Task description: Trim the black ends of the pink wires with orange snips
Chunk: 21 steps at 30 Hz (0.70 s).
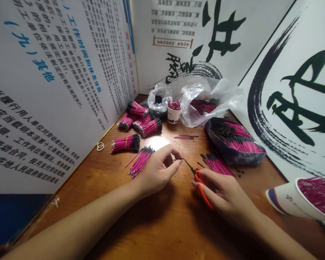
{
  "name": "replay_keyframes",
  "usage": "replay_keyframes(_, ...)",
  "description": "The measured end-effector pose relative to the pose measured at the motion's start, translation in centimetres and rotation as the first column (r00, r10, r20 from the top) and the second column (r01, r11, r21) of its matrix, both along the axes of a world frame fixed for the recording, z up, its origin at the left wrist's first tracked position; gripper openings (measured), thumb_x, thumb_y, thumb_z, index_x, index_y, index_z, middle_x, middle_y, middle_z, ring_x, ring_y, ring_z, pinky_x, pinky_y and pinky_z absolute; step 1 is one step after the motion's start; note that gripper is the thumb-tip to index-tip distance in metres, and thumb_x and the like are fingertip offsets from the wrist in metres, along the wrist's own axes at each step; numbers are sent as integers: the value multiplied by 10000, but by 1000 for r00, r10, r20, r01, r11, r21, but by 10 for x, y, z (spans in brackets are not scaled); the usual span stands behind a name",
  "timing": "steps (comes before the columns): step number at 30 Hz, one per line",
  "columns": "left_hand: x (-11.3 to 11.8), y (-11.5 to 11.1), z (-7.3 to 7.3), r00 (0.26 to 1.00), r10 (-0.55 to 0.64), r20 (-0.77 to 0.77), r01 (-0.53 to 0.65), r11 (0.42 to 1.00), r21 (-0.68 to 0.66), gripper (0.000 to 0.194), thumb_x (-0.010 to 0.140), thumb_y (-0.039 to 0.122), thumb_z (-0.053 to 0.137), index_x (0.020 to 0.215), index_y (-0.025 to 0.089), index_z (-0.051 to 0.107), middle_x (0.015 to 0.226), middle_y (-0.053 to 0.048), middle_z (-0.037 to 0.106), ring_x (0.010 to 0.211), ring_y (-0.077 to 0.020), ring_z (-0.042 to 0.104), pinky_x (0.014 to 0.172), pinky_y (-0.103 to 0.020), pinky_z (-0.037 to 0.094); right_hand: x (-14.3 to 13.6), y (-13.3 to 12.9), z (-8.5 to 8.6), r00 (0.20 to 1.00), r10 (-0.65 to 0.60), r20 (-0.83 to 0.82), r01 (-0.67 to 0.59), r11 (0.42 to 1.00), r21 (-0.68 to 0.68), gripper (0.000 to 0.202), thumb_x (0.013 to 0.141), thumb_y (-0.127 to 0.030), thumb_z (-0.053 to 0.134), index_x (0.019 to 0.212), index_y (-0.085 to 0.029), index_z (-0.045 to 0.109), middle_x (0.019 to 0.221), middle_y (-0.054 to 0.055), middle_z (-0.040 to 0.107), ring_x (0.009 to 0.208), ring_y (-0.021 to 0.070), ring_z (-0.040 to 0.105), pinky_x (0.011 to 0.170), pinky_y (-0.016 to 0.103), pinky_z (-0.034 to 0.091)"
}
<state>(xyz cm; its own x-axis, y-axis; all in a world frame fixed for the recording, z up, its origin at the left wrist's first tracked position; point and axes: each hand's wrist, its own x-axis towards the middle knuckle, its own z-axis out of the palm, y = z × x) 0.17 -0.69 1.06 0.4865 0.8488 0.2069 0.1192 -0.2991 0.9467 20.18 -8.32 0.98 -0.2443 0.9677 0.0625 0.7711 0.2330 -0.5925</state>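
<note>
My left hand point(158, 168) is closed in a pinch over the table, thumb and forefinger together on a thin dark wire point(177, 159), mostly hidden by the fingers. My right hand point(223, 191) grips orange-handled scissors point(203, 191), whose dark narrow blades point left and reach my left fingertips. Whether the blades touch the wire is too small to tell. Just beyond my left hand lies a loose pile of pink wires point(141, 162) with black ends. Behind my right hand is another loose pile of pink wires point(216, 164).
Rubber-banded wire bundles point(126, 143) lie at the left. Toward the back stand a paper cup point(173, 116) of wires and a clear plastic bag point(189, 117). A dark bag point(241, 157) of wires sits at the right, near a tilted larger cup point(284, 200). Printed panels point(103, 21) enclose the table.
</note>
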Motion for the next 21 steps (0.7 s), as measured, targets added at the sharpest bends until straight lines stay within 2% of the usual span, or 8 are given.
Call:
replay_keyframes(5, 0, 0, 1, 1000, 9, 10, -9, 1000, 22, 60, 872, 201, 564, 851, 145, 563, 667, 45, 465, 581, -78, 408, 537, -218, 317, 0, 0, 1, 999, 18, -30, -18, 1000, -1, 238, 952, -350, 444, 783, -205, 529, 648, -13, 581, 570, 127, 513, 548, 229, 366)
replay_keyframes(13, 0, -1, -1, 999, 4, 33, -2, 999, -48, 89, 882, 232, 567, 884, 143, 558, 648, 56, 447, 558, -72, 382, 526, -215, 311, 2, 1, -2, 999, -6, -33, 7, 999, 36, 190, 936, -340, 462, 882, -203, 582, 679, -4, 630, 576, 136, 550, 558, 236, 385)
replay_keyframes(21, 0, -1, 0, 999, -3, 35, 5, 999, -49, 84, 883, 228, 561, 883, 144, 555, 648, 55, 447, 564, -74, 387, 527, -218, 312, 2, 1, -4, 1000, -13, -16, 14, 999, 45, 179, 925, -353, 489, 909, -197, 576, 630, -21, 594, 541, 127, 507, 533, 231, 374)
